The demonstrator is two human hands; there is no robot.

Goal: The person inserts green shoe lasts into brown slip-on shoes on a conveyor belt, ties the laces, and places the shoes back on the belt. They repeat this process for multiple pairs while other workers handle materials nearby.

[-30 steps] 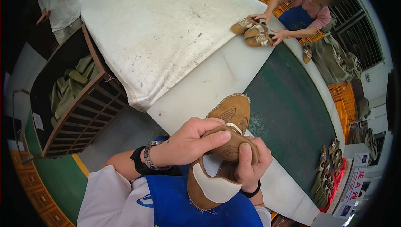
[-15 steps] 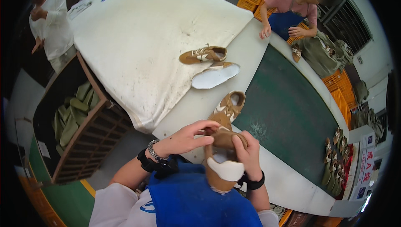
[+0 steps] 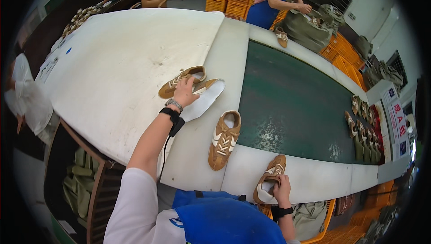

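Note:
My left hand (image 3: 185, 92) reaches over a pair of tan-and-white sneakers at the table's middle. Its fingers curl around the near edge of the sneaker lying tipped, whose white sole (image 3: 207, 101) faces me. Against that one stands the upright sneaker (image 3: 168, 89), partly behind my fingers. My right hand (image 3: 282, 190) grips the collar of another tan sneaker (image 3: 273, 170) by the near table edge, toe pointing away. Between my hands a laced sneaker (image 3: 222, 143) stands upright, its toe toward me.
A white cloth (image 3: 130, 51) covers the left of the table, and a green belt (image 3: 292, 105) runs to the right. More sneakers (image 3: 364, 127) stand at the belt's far right. A co-worker (image 3: 274, 2) stands beyond it. At lower left is a slatted brown cart (image 3: 101, 199).
My left hand has left the sneaker that both hands held and gone forward to the pair. My right hand has carried that sneaker right, to the table's near edge. The view has shifted.

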